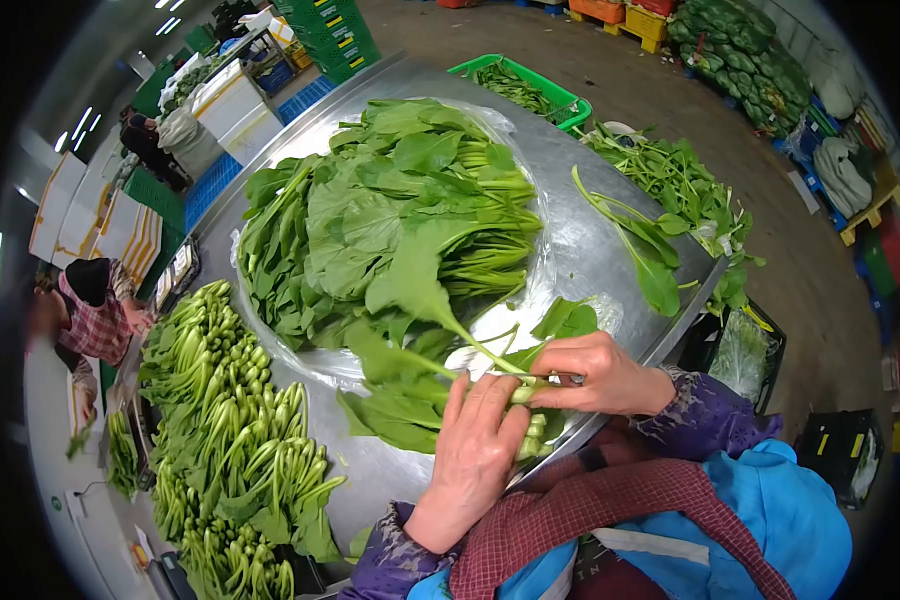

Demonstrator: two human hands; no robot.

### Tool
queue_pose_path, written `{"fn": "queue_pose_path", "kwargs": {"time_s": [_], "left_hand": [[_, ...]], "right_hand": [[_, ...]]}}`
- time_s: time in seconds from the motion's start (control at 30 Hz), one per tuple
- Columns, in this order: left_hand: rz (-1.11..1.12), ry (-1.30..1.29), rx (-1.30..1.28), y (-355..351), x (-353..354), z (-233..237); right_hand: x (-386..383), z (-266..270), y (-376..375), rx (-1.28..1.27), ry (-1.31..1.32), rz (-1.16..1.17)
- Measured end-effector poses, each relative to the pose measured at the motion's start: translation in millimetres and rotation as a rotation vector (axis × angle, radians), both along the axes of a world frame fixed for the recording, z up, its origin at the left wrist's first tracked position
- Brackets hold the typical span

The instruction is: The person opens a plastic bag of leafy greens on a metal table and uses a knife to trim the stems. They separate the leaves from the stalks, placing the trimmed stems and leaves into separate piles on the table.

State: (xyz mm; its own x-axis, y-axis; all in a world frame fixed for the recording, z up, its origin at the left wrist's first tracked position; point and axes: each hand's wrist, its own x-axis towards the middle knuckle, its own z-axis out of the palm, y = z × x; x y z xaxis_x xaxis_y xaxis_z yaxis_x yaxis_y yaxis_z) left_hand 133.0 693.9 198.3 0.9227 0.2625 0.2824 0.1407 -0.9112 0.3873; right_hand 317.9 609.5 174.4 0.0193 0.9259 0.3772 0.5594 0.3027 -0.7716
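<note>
My left hand (475,455) grips the stem ends of a small bunch of leafy greens (410,400) that lies on the steel table (570,240). My right hand (595,372) pinches a single stalk (500,365) at its base, right beside the bunch, with a small blade-like tip showing past the fingers. The stalk's broad leaf reaches up toward a big pile of loose greens (390,210) on a clear plastic sheet (530,270).
Trimmed, stacked greens (220,420) line the table's left edge. Discarded leaves (670,190) lie at the right edge. A green crate (530,85) stands beyond the table. Another person in a plaid shirt (95,320) works at left. A black bin (740,350) sits below right.
</note>
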Motion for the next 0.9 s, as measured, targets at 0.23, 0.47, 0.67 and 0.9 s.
{"fn": "queue_pose_path", "kwargs": {"time_s": [0.23,0.47,0.67,0.9], "left_hand": [[0.163,-0.107,-0.495,0.0,-8.3,-5.0],[0.205,-0.133,-0.535,-5.9,-4.3,-0.6],[0.203,-0.155,-0.518,-6.7,-5.1,-1.5],[0.169,-0.226,-0.326,3.5,-18.8,10.4]], "right_hand": [[-11.7,-17.6,-2.0,0.052,-0.043,-0.157],[-15.2,-28.8,-3.3,-0.046,-0.249,-0.238],[-13.1,-11.9,-7.4,-0.152,0.187,-0.193],[0.2,-5.7,-2.1,-0.006,0.021,-0.204]]}}
